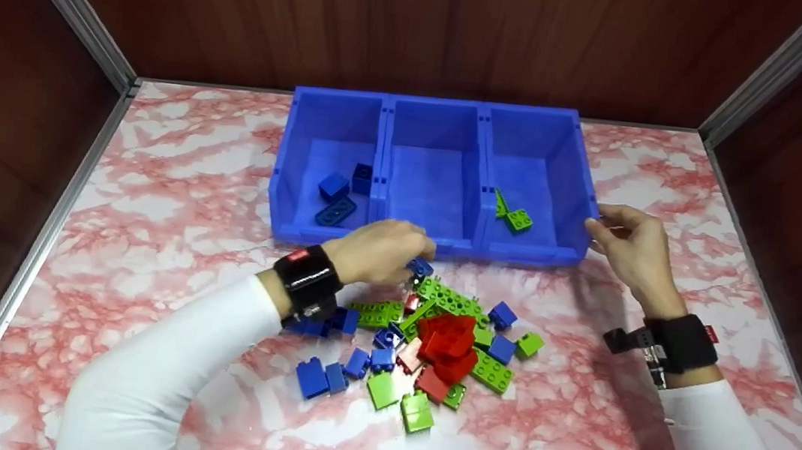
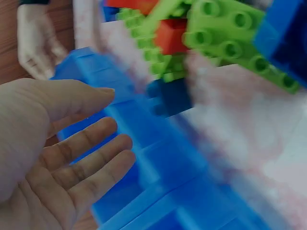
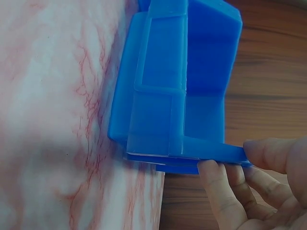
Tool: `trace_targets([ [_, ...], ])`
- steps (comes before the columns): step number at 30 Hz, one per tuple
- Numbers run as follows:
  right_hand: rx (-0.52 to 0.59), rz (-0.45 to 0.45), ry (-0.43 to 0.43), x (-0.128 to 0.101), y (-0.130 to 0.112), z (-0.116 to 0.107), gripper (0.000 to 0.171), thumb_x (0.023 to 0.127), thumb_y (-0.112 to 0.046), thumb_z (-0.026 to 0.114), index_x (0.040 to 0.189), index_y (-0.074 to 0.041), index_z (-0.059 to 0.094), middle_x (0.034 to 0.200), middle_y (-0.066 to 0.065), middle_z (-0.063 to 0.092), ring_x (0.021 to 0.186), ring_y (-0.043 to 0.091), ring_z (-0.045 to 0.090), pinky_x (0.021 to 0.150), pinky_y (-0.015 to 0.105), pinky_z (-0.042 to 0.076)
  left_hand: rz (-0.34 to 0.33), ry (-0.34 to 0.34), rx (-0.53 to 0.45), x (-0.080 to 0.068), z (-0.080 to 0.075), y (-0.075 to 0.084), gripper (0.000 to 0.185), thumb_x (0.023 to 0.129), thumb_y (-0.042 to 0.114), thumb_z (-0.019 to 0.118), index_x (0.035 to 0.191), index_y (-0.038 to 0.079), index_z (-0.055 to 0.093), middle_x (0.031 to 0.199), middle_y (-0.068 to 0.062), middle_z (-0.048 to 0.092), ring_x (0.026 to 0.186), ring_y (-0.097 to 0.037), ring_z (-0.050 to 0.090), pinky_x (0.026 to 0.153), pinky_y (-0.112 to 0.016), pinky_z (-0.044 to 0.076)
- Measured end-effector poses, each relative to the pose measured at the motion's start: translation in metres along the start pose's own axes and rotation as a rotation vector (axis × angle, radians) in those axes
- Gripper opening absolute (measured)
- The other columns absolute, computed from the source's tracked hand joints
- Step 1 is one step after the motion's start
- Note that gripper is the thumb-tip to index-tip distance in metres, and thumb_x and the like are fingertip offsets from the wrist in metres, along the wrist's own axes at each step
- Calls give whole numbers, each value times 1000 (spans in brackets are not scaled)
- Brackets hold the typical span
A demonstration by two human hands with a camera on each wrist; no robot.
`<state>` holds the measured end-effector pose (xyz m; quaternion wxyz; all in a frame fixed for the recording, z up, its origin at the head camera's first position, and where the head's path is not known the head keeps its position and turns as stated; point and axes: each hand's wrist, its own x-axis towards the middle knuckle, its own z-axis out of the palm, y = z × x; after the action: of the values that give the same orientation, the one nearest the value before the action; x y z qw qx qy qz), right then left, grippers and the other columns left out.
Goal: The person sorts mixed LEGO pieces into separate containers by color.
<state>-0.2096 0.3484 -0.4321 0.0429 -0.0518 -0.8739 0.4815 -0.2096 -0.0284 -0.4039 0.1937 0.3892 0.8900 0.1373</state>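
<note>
Fingers of the left hand (image 1: 380, 251) are curling down over a small blue plastic building brick (image 1: 420, 266) at the top edge of a loose pile of red, green and blue plastic bricks (image 1: 432, 346); whether they are pinching the brick cannot be told. The right hand (image 1: 631, 247) is pinching the right front corner of the blue plastic three-compartment bin (image 1: 440, 119), thumb above the rim and fingers (image 3: 218, 184) underneath. Blue bricks are lying in the left compartment and green ones in the right. Everything is resting on a pink marbled bench (image 1: 172, 176).
</note>
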Motion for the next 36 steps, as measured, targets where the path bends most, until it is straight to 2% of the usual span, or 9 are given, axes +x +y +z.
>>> trace_targets([
  [6,12,-13,5,0,0,1,37,102,-15,69,132,5,68,94,-7,68,81,-2,66,76,15,62,20,-30,28,15,12,-1,44,89,-8,67,131,4,71,129,-16,76,107,-30,75,99,-39,63],
  [9,15,-14,2,-1,-1,2,37,102,-15,69,132,6,68,93,-8,68,81,-2,67,77,16,63,25,-43,29,16,14,2,39,89,-9,65,125,3,74,119,-15,79,97,-29,76,92,-38,64],
  [11,20,-18,0,-1,-1,3,37,102,-15,69,132,6,68,93,-9,68,81,-2,67,77,16,63,24,-48,39,15,16,2,38,89,-10,65,123,3,74,118,-16,79,98,-30,76,93,-38,64],
  [15,17,-8,-9,0,-1,2,37,102,-14,68,133,6,67,92,-12,67,82,-1,67,78,16,63,14,-45,52,11,18,-2,27,89,-2,75,116,2,75,110,-15,80,94,-30,76,89,-39,65],
  [18,5,14,-16,1,0,0,37,103,-15,67,135,4,66,94,-13,67,84,0,67,79,16,63,5,-46,50,7,18,-7,26,88,6,82,113,1,75,105,-15,80,91,-30,75,86,-40,64],
  [23,-8,28,-18,2,2,-2,38,103,-16,67,136,3,65,102,-3,71,85,0,66,80,17,63,-7,-44,62,3,20,-13,31,90,11,81,119,1,73,110,-16,78,94,-30,74,88,-40,64],
  [27,-11,12,-11,2,2,-2,38,103,-16,67,135,3,66,101,-2,71,84,0,66,78,17,63,4,-35,70,5,23,-14,40,91,19,83,124,0,71,116,-17,77,101,-32,74,94,-43,63],
  [30,-7,0,-6,0,1,-1,37,103,-15,68,134,4,67,97,-5,69,83,0,66,77,15,62,16,-38,66,7,27,-14,34,92,16,82,120,-1,72,116,-18,78,103,-35,75,97,-45,63],
  [36,1,-7,-4,-1,-2,-1,36,102,-14,68,133,5,67,92,-14,67,82,-1,66,76,16,62,55,-33,88,11,31,-17,19,91,7,79,107,-1,74,105,-17,79,96,-35,76,91,-43,64],
])
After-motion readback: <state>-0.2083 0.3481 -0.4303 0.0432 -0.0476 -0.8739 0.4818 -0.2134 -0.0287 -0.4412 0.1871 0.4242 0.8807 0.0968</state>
